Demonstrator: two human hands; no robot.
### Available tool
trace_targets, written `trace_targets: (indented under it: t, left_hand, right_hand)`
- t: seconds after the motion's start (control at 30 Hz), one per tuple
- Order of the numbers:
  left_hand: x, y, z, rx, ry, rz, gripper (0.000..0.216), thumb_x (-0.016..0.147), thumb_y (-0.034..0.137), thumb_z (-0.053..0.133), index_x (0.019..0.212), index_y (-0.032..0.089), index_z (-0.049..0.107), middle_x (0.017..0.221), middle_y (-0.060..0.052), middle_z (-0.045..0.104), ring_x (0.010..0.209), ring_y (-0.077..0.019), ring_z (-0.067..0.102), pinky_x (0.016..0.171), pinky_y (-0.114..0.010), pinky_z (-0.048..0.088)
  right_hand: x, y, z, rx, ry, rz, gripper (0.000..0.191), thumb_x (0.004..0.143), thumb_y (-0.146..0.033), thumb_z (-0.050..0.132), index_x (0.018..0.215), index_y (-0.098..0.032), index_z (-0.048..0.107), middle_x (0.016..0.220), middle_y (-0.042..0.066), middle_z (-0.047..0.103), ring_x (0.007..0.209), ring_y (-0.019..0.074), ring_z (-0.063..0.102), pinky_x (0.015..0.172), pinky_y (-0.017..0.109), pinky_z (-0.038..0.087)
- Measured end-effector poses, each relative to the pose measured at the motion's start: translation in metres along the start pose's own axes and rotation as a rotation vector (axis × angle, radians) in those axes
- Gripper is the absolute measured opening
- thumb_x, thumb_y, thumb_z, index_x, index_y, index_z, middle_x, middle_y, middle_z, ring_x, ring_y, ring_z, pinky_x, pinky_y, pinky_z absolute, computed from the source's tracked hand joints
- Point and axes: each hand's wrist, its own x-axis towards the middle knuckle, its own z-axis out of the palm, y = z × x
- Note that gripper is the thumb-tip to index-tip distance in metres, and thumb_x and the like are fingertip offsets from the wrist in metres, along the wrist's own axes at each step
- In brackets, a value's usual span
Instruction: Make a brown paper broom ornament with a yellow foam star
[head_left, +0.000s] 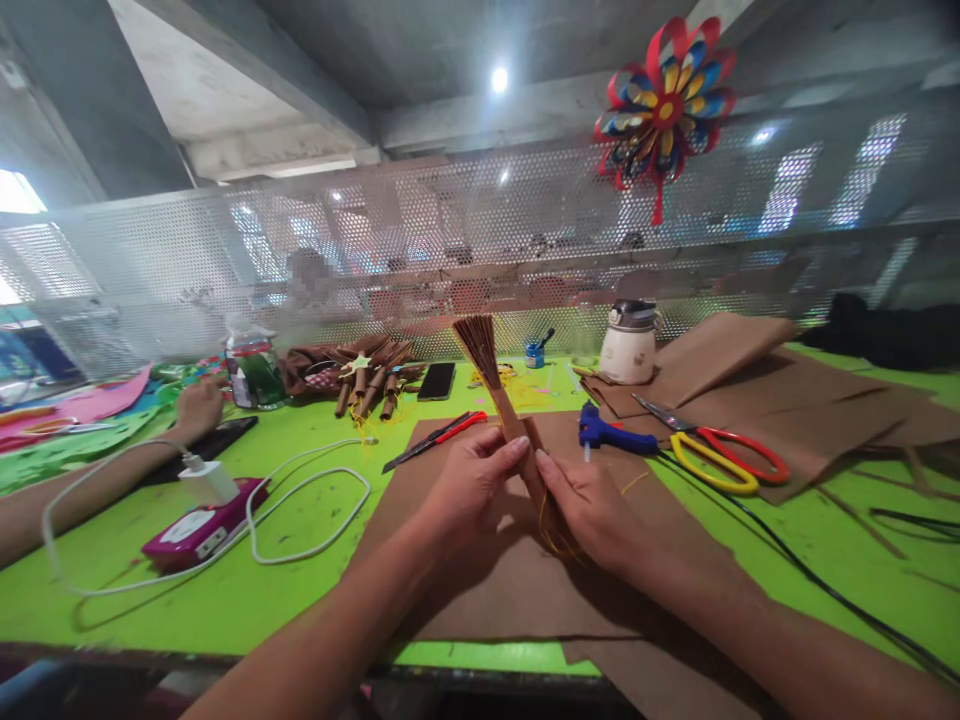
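Green table (225,590), a brown sheet (480,590) laid over its near middle. The fan (487,370) is held above that sheet, tilted up and away, leaning a little left.

Step in hand, as judged: the pleats are being gathered into a tight stem.
- Grip low, both hands close together, so the folds cannot slip apart.
- Squeeze across the stack of pleats, not along it; pressure along the length would likely buckle the paper.
- Leave the top free to splay.
- Mind the thread (559,545) under the right palm: it looks loose and could snag.

Left hand (469,485): fingers curled round the stem, thumb and forefinger pinching it from the left. Right hand (592,510): closed on the lower stem from the right, thumb on top. The two thumbs nearly meet.

Fan: brown paper, narrow pleats, spread at the top like a brush, pressed flat into a strip below. Yellow thread trails from its base; whether it is tied, cannot tell.

Nearby: scissors (712,450) right, blue glue gun (611,435) just beyond the right hand, cutter (435,440) beyond the left. A co-worker's hand (196,408) rests far left.
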Motion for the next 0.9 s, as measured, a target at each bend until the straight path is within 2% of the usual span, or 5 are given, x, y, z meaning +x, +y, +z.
trace_targets:
  t: [0.17, 0.47, 0.53, 0.7, 0.9]
  left_hand:
    - [0.000, -0.002, 0.000, 0.001, 0.013, -0.018, 0.022, 0.074, 0.031, 0.070, 0.088, 0.014, 0.068, 0.078, -0.003, 0.066, 0.067, -0.0119, 0.057, 0.066, -0.024, 0.044]
    - [0.004, -0.004, -0.002, 0.018, 0.026, -0.019, 0.026, 0.071, 0.033, 0.072, 0.086, 0.012, 0.067, 0.078, -0.005, 0.066, 0.069, -0.0131, 0.057, 0.068, -0.025, 0.044]
    - [0.005, -0.004, -0.003, 0.013, 0.047, -0.031, 0.027, 0.070, 0.033, 0.073, 0.086, 0.012, 0.067, 0.078, -0.005, 0.066, 0.068, -0.0132, 0.057, 0.067, -0.025, 0.043]
    - [0.004, -0.004, -0.001, 0.005, 0.071, -0.019, 0.027, 0.069, 0.032, 0.073, 0.085, 0.012, 0.066, 0.077, -0.004, 0.066, 0.066, -0.0126, 0.057, 0.065, -0.024, 0.044]
    - [0.000, 0.002, 0.008, -0.031, 0.107, -0.036, 0.022, 0.069, 0.027, 0.073, 0.084, 0.013, 0.066, 0.071, -0.002, 0.064, 0.060, -0.0101, 0.055, 0.060, -0.021, 0.043]
  right_hand:
    - [-0.001, 0.001, 0.002, -0.061, -0.008, -0.036, 0.042, 0.095, -0.042, 0.031, 0.072, -0.020, 0.058, 0.073, 0.004, 0.062, 0.066, 0.0168, 0.054, 0.061, 0.027, 0.035]
    - [-0.003, -0.001, 0.001, -0.226, -0.023, -0.072, 0.044, 0.097, -0.039, 0.027, 0.077, -0.019, 0.059, 0.072, 0.005, 0.062, 0.063, 0.0160, 0.053, 0.059, 0.027, 0.035]
    - [-0.003, -0.003, 0.000, -0.211, -0.033, -0.074, 0.042, 0.096, -0.040, 0.029, 0.080, -0.019, 0.062, 0.075, 0.006, 0.064, 0.066, 0.0170, 0.055, 0.061, 0.028, 0.037]
    - [-0.003, 0.000, 0.003, -0.096, -0.011, -0.031, 0.031, 0.088, -0.045, 0.048, 0.092, -0.020, 0.066, 0.082, 0.008, 0.068, 0.071, 0.0207, 0.059, 0.061, 0.028, 0.041]
    - [-0.002, 0.002, 0.004, 0.038, -0.030, 0.024, 0.031, 0.089, -0.042, 0.046, 0.099, -0.020, 0.066, 0.087, 0.007, 0.069, 0.075, 0.0211, 0.060, 0.061, 0.027, 0.043]
